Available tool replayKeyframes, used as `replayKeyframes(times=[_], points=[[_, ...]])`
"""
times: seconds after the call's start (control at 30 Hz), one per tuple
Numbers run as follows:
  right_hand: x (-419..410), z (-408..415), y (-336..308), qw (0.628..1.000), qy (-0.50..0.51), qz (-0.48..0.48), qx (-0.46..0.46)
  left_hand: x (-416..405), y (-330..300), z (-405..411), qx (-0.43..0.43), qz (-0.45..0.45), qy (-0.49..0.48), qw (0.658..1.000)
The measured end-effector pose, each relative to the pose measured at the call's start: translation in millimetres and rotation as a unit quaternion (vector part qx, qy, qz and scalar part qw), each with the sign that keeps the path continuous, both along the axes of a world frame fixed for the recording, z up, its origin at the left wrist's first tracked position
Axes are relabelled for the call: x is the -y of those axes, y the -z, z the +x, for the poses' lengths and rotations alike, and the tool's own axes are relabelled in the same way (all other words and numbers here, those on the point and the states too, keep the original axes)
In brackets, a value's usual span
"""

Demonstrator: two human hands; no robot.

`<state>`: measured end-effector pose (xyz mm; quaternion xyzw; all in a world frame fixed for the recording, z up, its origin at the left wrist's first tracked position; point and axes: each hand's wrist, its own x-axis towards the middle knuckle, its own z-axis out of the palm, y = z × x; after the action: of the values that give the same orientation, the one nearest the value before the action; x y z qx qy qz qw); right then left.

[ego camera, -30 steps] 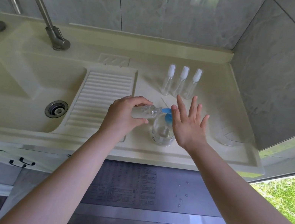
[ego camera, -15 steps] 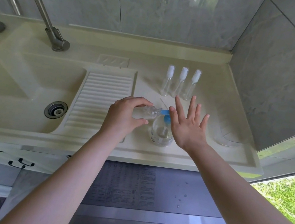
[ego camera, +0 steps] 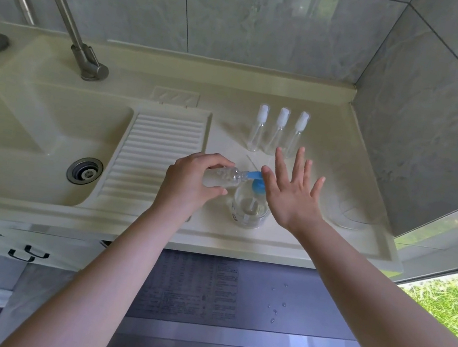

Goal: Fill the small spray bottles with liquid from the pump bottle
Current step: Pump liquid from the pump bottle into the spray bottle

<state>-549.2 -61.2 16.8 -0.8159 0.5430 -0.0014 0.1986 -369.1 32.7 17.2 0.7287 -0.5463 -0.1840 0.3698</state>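
A small spray bottle, uncapped and clear, is held in the left hand, with the fingers and thumb curled round its body. It is laid almost on its side, its long axis running left to right, so that its open neck points right and meets the tip of the blue spout of the pump bottle. The pump bottle stands upright on the counter, near the front edge and just right of the ribbed draining board; little liquid appears to be left in it, though the level is hard to read through the clear wall. The right hand is spread wide, fingers straight and fanned, with its palm over the blue pump head; whether it is pressing down at this moment cannot be told. The coming stroke is judged to turn on one alignment: the spout points left, straight along the axis of the held bottle, so the neck has to be kept on that line or liquid will be spilled onto the counter. Three more spray bottles with white tops are stood in a row farther back, well clear of both hands. Whether they are filled cannot be told.
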Motion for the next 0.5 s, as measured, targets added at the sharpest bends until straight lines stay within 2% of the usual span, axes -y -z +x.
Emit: replayKeyframes(times=[0.37, 0.43, 0.5], points=[[-5.0, 4.0, 2.6, 1.0, 0.01, 0.023, 0.012, -3.0, 7.5, 0.3, -0.027, -0.009, -0.002, 1.0], [-4.0, 1.0, 2.7, 0.999, 0.023, 0.026, 0.041, -2.8, 8.1, 0.6, -0.037, -0.009, -0.006, 0.999], [-0.2, -2.0, 2.7, 0.992, 0.048, 0.019, 0.113, -3.8, 8.9, -0.3, -0.076, -0.008, -0.013, 0.997]])
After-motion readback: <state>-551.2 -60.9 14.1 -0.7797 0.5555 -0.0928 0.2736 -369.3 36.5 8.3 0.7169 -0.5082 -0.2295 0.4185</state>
